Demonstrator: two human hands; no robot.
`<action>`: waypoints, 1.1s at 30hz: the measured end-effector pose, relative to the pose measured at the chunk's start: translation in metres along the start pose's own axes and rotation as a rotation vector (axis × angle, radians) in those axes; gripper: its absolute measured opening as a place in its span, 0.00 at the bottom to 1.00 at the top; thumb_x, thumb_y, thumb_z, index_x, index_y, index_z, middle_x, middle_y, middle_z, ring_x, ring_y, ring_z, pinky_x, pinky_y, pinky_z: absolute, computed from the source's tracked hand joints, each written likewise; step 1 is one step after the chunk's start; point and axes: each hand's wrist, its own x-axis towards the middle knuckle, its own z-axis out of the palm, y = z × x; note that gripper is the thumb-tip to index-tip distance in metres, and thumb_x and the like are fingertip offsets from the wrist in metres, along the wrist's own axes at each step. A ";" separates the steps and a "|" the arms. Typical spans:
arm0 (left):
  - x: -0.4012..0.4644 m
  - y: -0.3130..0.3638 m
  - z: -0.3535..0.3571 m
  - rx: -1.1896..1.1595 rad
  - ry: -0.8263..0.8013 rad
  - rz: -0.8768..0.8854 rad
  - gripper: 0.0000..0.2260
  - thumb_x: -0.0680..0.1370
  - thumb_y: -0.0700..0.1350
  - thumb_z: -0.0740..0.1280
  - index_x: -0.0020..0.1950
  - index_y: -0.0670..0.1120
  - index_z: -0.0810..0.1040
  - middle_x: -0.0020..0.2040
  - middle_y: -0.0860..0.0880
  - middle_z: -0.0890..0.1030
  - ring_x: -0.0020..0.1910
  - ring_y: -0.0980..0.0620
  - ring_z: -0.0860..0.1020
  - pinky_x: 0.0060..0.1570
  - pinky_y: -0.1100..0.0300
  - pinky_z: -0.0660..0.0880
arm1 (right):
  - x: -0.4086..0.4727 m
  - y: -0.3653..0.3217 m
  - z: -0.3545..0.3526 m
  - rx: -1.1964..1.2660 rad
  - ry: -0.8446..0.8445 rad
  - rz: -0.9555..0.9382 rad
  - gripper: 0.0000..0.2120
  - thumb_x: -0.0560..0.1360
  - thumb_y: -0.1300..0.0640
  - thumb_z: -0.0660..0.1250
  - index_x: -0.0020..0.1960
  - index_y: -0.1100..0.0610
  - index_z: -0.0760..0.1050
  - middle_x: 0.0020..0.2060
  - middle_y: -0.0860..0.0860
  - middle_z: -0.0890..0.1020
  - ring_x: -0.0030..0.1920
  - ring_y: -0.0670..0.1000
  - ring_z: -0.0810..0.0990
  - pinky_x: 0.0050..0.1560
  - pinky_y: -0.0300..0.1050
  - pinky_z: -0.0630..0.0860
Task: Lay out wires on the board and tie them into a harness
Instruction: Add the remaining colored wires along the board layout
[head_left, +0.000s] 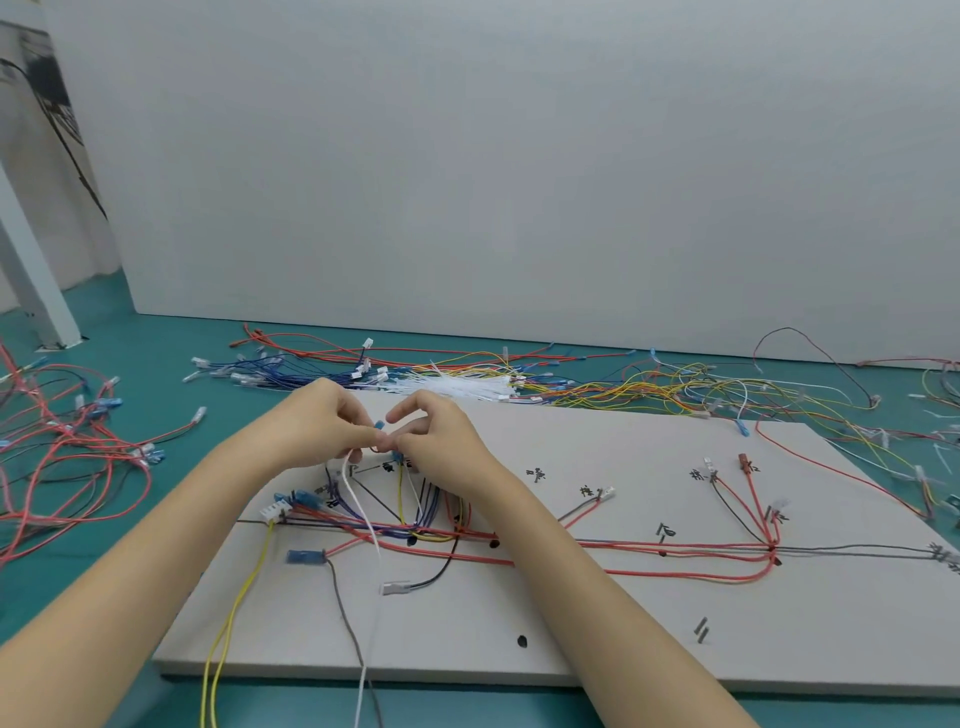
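A grey harness board (597, 639) lies on the teal table, with red, blue, yellow, black and white wires (623, 545) routed between pegs and handwritten marks. Both hands meet over the board's far left part. My left hand (324, 421) pinches a white wire (363, 514) and a blue-sleeved terminal (380, 425) at its fingertips. My right hand (441, 436) pinches a thin red wire end (378, 448) right beside the left fingers. The white wire trails down past the board's front edge.
Loose wires lie around the board: a red tangle (67, 457) at left, blue ones (291, 371) and a bundle of white cable ties (457, 387) behind, yellow ones (675, 389) at back right. A grey wall panel (519, 182) stands behind the table.
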 end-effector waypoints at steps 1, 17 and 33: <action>0.000 -0.001 0.001 0.009 0.024 0.002 0.10 0.74 0.48 0.73 0.33 0.48 0.83 0.29 0.51 0.82 0.30 0.55 0.74 0.33 0.61 0.69 | 0.000 0.000 0.000 -0.005 -0.004 0.006 0.10 0.73 0.64 0.64 0.48 0.50 0.73 0.40 0.51 0.86 0.40 0.49 0.79 0.44 0.50 0.77; 0.009 -0.027 0.012 0.144 0.139 -0.338 0.10 0.72 0.55 0.70 0.42 0.49 0.82 0.46 0.48 0.80 0.60 0.44 0.63 0.51 0.51 0.61 | -0.040 -0.020 0.005 -0.008 0.050 0.004 0.06 0.74 0.57 0.62 0.39 0.57 0.74 0.33 0.55 0.81 0.27 0.49 0.75 0.32 0.43 0.73; 0.012 -0.028 0.006 -0.107 0.119 -0.392 0.07 0.66 0.46 0.76 0.31 0.44 0.82 0.38 0.45 0.81 0.47 0.41 0.76 0.46 0.52 0.73 | -0.100 -0.064 0.031 0.347 -0.265 0.189 0.18 0.81 0.50 0.53 0.47 0.60 0.77 0.24 0.51 0.80 0.21 0.47 0.72 0.23 0.37 0.66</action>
